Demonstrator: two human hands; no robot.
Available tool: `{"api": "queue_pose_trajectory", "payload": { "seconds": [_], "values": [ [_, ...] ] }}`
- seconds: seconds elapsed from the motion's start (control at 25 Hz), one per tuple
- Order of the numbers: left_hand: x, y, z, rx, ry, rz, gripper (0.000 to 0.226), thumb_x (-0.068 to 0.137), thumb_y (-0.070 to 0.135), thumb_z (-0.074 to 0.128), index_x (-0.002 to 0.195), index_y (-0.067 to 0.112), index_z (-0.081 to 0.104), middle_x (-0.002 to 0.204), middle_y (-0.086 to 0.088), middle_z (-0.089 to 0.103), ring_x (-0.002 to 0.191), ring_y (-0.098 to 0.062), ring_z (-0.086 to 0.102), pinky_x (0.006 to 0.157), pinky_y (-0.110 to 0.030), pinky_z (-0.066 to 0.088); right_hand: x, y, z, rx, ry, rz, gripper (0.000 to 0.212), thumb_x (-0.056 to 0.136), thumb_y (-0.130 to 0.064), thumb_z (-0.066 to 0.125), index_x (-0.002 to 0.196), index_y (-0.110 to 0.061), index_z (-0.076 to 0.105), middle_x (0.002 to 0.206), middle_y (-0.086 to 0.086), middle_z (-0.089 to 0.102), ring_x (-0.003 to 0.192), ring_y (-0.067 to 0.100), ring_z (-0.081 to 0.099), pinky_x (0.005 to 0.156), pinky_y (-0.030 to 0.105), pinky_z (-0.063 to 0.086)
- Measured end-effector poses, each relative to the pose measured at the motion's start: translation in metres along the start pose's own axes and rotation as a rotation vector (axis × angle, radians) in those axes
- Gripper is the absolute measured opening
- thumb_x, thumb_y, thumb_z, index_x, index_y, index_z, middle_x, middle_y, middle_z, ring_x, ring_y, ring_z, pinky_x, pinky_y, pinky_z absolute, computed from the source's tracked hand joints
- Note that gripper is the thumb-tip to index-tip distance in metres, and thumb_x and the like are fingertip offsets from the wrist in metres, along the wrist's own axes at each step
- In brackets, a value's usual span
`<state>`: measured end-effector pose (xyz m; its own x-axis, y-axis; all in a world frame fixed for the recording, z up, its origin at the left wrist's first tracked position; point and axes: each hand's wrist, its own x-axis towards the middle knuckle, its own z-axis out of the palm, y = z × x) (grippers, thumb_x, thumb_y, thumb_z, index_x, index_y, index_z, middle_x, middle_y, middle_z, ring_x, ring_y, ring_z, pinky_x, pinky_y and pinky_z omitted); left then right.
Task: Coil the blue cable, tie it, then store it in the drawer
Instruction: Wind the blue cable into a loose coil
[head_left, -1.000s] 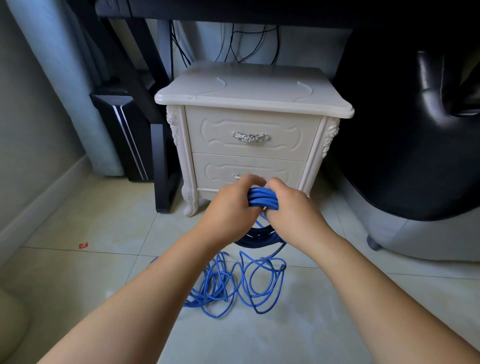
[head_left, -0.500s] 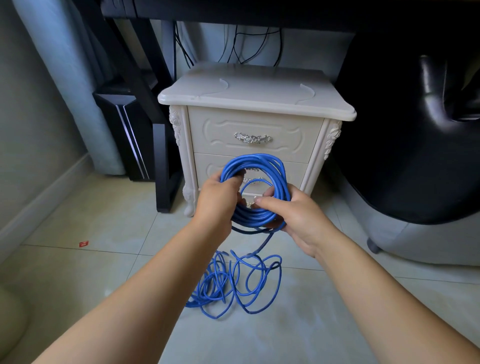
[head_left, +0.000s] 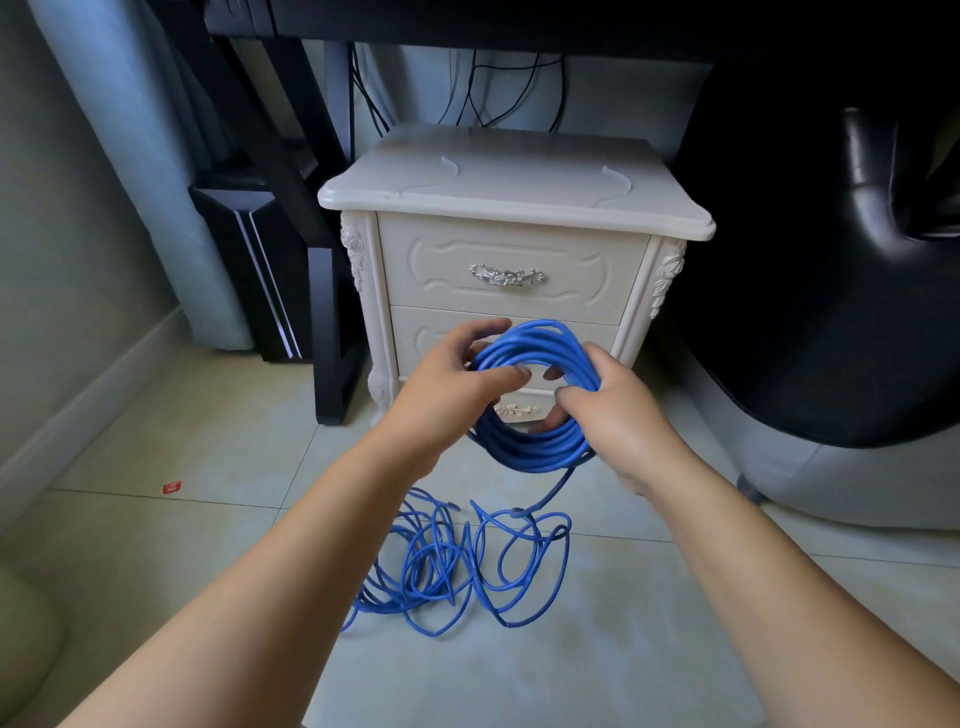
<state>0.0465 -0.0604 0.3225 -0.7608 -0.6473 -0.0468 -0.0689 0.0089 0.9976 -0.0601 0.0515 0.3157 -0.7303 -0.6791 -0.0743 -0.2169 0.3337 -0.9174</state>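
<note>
Far L: small red scrap (head_left: 172, 487) on the pale floor tiles (head_left: 156, 571), near the baseboard. Behind it a light-blue curtain (head_left: 135, 156) hangs to the floor. A black PC tower (head_left: 249, 270) stands just beside the curtain, then a black desk leg (head_left: 327, 338) just beside the L side of the white nightstand (head_left: 514, 182). Black wires (head_left: 498, 88) hang down the wall behind the nightstand. It has 2 drawers, both closed: top drawer (head_left: 587, 270) w/ an ornate silver handle (head_left: 506, 275), and lower drawer (head_left: 426, 338), partly hidden by the hands.

Centre: L hand (head_left: 452, 400) grasps the L side of the blue cable (head_left: 535, 447) where it's coiled, thumb across the front of the strands, fingers curled over the top. The coiled part is several loops bunched into a ring, held upright in the air in front of the lower drawer, clear of the floor. R hand (head_left: 618, 415) grips the ring's R side, fingers hooked thru the middle, tips showing inside the loop. One strand drops from the ring's bottom R to the rest of the cable. That rest is a loose tangle (head_left: 441, 566) lying on the tiles, below the hands & between both forearms.

Far R: big black padded chair (head_left: 831, 291) on a grey base (head_left: 857, 483), near the nightstand's R side.
</note>
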Motion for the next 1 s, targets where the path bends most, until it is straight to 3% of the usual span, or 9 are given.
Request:
{"api": "queue_pose_trajectory", "payload": {
  "seconds": [0.08,0.16,0.28,0.36,0.48,0.6,0.76,0.88,1.0],
  "values": [
    [-0.004,0.001,0.001,0.216,-0.029,0.145,0.056,0.083,-0.003,0.066,0.131,0.022,0.054,0.109,0.001,0.065,0.072,0.002,0.061,0.070,-0.008,0.047,-0.002,0.000,0.000,-0.232,-0.042,-0.103,0.031,0.082,0.000,0.047,0.092,-0.027,0.055,0.067,-0.001,0.067,0.060,0.015,0.064,0.058,0.033,0.051],
    [-0.006,-0.004,0.005,0.459,-0.063,0.254,0.057,0.082,0.000,0.063,0.132,0.026,0.051,0.099,0.006,0.064,0.072,0.005,0.059,0.068,-0.004,0.042,-0.005,0.001,0.003,-0.374,-0.082,-0.161,0.027,0.082,-0.006,0.046,0.091,-0.031,0.048,0.077,0.004,0.065,0.076,0.027,0.067,0.070,0.044,0.055],
    [-0.004,-0.010,0.007,0.605,0.019,0.282,0.036,0.085,0.007,0.062,0.115,0.027,0.059,0.081,0.012,0.063,0.068,0.001,0.056,0.059,-0.011,0.038,-0.006,0.004,0.006,-0.420,-0.057,-0.205,0.027,0.084,-0.012,0.048,0.085,-0.038,0.040,0.080,0.004,0.064,0.078,0.030,0.068,0.071,0.048,0.056],
    [-0.002,-0.010,0.009,0.506,0.075,0.266,0.024,0.086,0.006,0.062,0.101,0.024,0.063,0.075,0.012,0.063,0.062,0.002,0.054,0.056,-0.012,0.037,-0.005,0.003,0.004,-0.303,0.016,-0.193,0.019,0.083,-0.015,0.054,0.088,-0.033,0.048,0.077,-0.001,0.068,0.074,0.022,0.070,0.070,0.042,0.057],
    [0.000,-0.009,0.011,0.219,0.163,0.167,0.016,0.089,0.006,0.063,0.097,0.019,0.066,0.066,0.013,0.062,0.053,0.004,0.051,0.060,-0.014,0.042,-0.006,0.001,0.001,-0.071,0.007,-0.064,0.015,0.081,-0.015,0.065,0.091,-0.026,0.059,0.073,-0.001,0.073,0.068,0.011,0.068,0.070,0.032,0.053],
    [0.003,-0.009,0.011,-0.064,0.299,-0.006,0.010,0.090,0.011,0.067,0.095,0.020,0.067,0.054,0.015,0.055,0.051,-0.007,0.047,0.060,-0.030,0.047,-0.008,0.004,0.002,0.079,-0.049,0.042,0.017,0.079,-0.022,0.073,0.093,-0.024,0.064,0.090,0.003,0.073,0.084,0.017,0.067,0.077,0.031,0.051],
    [0.004,-0.013,0.017,-0.343,0.416,-0.189,0.010,0.091,0.010,0.064,0.088,0.019,0.064,0.059,0.001,0.044,0.053,-0.014,0.041,0.057,-0.031,0.044,-0.011,0.007,0.014,0.167,-0.026,0.050,0.025,0.082,-0.027,0.074,0.104,-0.026,0.062,0.096,-0.011,0.067,0.089,0.008,0.064,0.076,0.023,0.049],
    [0.002,-0.016,0.022,-0.317,0.325,-0.210,0.005,0.091,0.013,0.064,0.094,0.016,0.061,0.065,-0.002,0.048,0.061,-0.016,0.046,0.062,-0.031,0.044,-0.009,0.008,0.017,0.278,0.096,0.096,0.022,0.081,-0.008,0.069,0.097,-0.020,0.061,0.079,-0.005,0.072,0.080,0.016,0.069,0.076,0.030,0.054],
    [0.002,-0.012,0.012,-0.247,0.008,-0.084,0.032,0.084,0.025,0.074,0.111,0.015,0.062,0.094,-0.004,0.067,0.088,-0.015,0.065,0.082,-0.030,0.052,-0.001,0.004,0.011,0.549,0.161,0.160,0.019,0.088,0.003,0.054,0.092,-0.015,0.055,0.053,0.004,0.064,0.058,0.024,0.068,0.068,0.039,0.056]
  ]
}}
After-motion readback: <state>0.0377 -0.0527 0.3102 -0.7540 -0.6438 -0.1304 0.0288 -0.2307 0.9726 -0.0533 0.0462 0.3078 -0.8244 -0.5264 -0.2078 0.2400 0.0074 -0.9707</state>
